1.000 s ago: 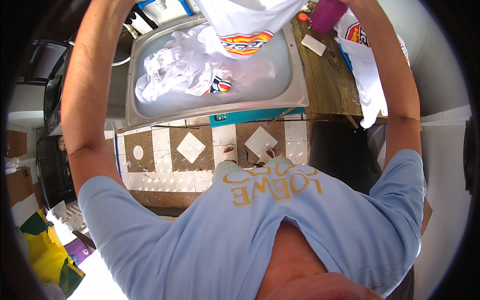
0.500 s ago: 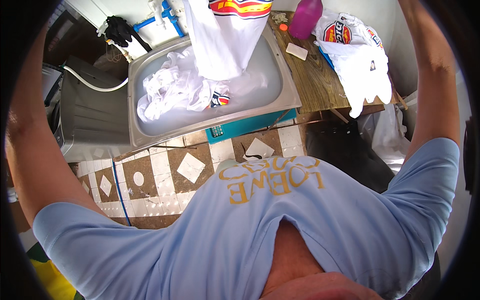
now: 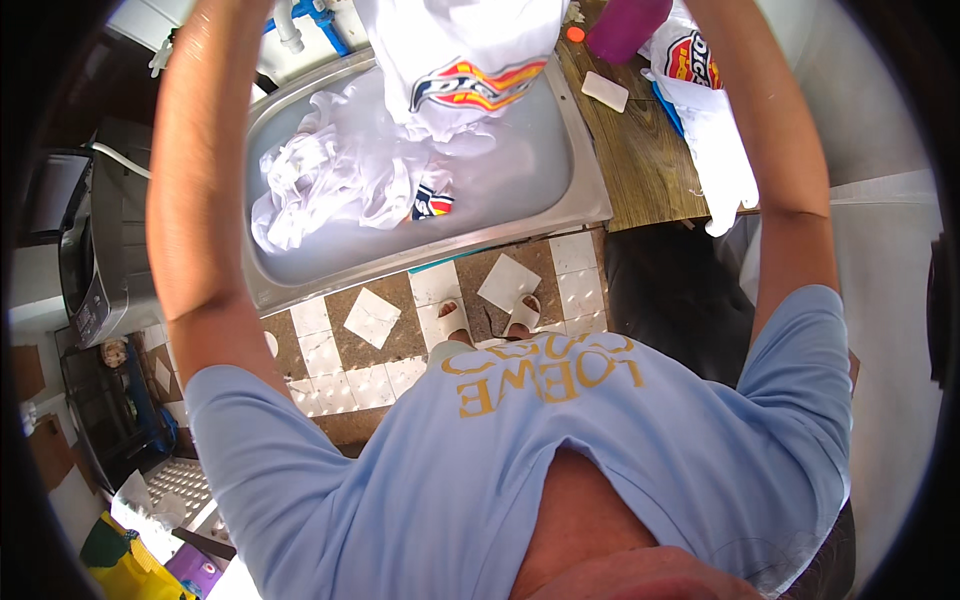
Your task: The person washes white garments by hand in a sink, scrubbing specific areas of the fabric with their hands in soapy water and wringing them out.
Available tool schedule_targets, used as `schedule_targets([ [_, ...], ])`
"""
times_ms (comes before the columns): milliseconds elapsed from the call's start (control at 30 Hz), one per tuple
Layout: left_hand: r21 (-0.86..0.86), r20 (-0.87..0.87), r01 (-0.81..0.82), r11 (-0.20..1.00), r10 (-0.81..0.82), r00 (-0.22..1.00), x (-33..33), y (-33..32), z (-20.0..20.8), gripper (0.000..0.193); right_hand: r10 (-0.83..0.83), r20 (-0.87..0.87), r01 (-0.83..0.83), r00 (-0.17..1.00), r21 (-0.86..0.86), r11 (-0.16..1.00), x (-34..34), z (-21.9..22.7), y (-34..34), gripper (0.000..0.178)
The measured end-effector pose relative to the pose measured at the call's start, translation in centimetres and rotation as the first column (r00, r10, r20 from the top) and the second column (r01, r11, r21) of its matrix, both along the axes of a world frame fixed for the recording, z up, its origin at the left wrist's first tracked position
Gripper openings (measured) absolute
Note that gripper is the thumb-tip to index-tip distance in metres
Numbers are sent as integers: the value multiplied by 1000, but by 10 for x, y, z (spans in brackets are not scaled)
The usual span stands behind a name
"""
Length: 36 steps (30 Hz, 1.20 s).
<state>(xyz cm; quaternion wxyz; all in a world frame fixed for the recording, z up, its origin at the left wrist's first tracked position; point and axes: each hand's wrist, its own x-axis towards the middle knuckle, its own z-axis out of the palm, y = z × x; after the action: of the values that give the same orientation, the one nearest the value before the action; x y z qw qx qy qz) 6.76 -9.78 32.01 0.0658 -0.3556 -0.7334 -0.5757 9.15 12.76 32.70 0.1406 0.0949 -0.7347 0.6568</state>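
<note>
Both my forearms reach up past the top edge of the picture, so neither my left hand nor my right hand shows. Between the arms hangs a white T-shirt point(image 3: 475, 60) with a red, yellow and black print, its upper part cut off by the top edge. Its lower end hangs over the metal sink point(image 3: 595, 205). Cloudy water point(image 3: 525, 165) fills the sink. Wet white clothes point(image 3: 325, 180) lie heaped in the water on the left, a similar printed patch point(image 3: 433, 202) showing among them.
On the wooden table point(image 3: 640, 170) right of the sink are a white bar of soap point(image 3: 605, 91), a purple bottle point(image 3: 625, 28), an orange cap point(image 3: 576, 34) and more white printed clothing point(image 3: 715, 120). A grey machine point(image 3: 120, 240) stands left. Blue pipework point(image 3: 325, 25) runs behind the sink.
My arms have come inward, closer together. The hanging T-shirt's print sits lower and shows more fully. The view has shifted, bringing my feet and more of the left side into sight.
</note>
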Motion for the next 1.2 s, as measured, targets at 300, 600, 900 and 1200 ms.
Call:
schedule_targets([
  [300,-458,-256,-549,699,488,835,-6,48,-338,37,-172,-368,404,914,779,479,-12,-344,0,38],
  [600,-785,-215,-360,505,323,922,-24,65,-351,38,-516,24,332,856,740,585,-13,-392,-41,53],
  [900,-483,123,-112,869,193,973,-71,53,-379,38,-196,640,614,743,-535,580,-39,-385,-37,38],
  [1200,-379,-246,-382,843,306,920,21,102,-316,30,-42,469,392,882,-682,618,-34,-409,-18,26],
])
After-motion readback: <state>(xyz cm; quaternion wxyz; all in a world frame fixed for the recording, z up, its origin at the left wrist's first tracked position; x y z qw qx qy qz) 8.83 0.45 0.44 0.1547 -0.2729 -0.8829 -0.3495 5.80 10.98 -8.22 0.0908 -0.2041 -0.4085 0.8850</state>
